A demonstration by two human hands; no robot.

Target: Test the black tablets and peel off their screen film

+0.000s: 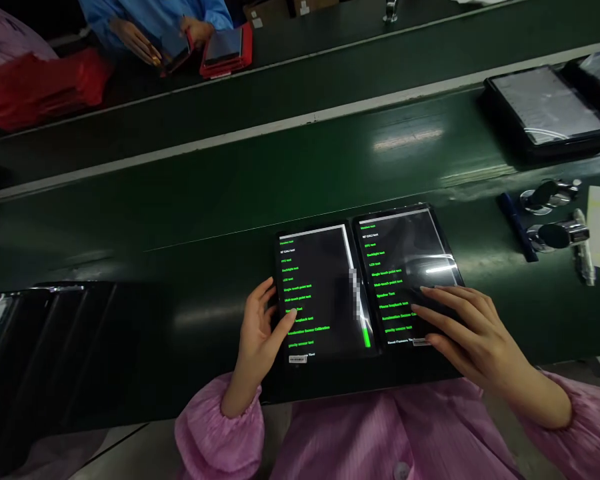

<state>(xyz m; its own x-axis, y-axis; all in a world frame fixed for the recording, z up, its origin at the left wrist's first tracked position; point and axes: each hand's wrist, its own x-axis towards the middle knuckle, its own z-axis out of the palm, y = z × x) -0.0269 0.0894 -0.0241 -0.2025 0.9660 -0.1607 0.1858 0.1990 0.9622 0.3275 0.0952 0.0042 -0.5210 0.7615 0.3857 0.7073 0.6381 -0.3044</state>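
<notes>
Two black tablets lie side by side on the green bench, their lit screens listing test names in mostly green text. My left hand point(263, 327) is at the left edge of the left tablet point(325, 287), thumb over the screen and fingers spread along the side. Over the lower right part of the right tablet point(405, 253) is my right hand point(473, 333), its fingers stretched out across the screen. Whether those fingertips touch the glass I cannot tell. Small white labels sit at the bottom of both tablets.
Right of the tablets are a dark blue pen point(517, 227) and metal stands point(555, 235). Stacked tablets point(550, 107) lie at the back right, more dark tablets point(45, 347) at left. Across the bench a person in blue point(155, 20) handles a tablet beside red-cased ones point(225, 50).
</notes>
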